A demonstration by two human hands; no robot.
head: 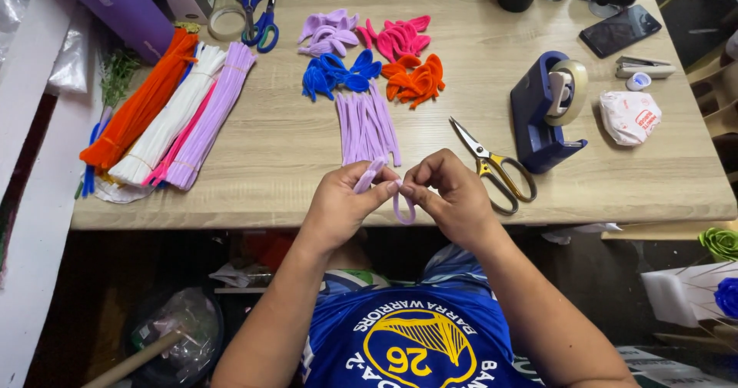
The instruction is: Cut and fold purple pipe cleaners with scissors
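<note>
both hands work at the near edge of the wooden table (292, 149), abt the middle. left hand (342, 203) has thumb & fingers pinched shut on one end of a lilac pipe cleaner (384, 188); right hand (450, 196) pinches the other part, fingers curled tight. the pipe cleaner is bent into a small loop hanging just below the fingertips, over the table edge.

just beyond the hands: a loose bunch of straight lilac pipe cleaners (367, 126), lying roughly front-to-back. past that, toward the far edge, four piles of bent pieces: blue pile (338, 74), orange pile (415, 80), light purple pile (327, 33), pink pile (396, 38).

right of the hands, gold-handled scissors (496, 169) near the near edge, blades pointing toward table centre. further right a blue tape dispenser (550, 111) w/ a roll on it, then a white crumpled packet (629, 116). far right corner: dark phone (619, 30), small stapler (644, 66).

left side: long bundles lying diagonal – orange bundle (142, 103), white bundle (177, 111), lilac bundle (211, 111). far left corner: blue-handled scissors (257, 11), clear tape roll (227, 23) touching them, purple tube (123, 3).
</note>
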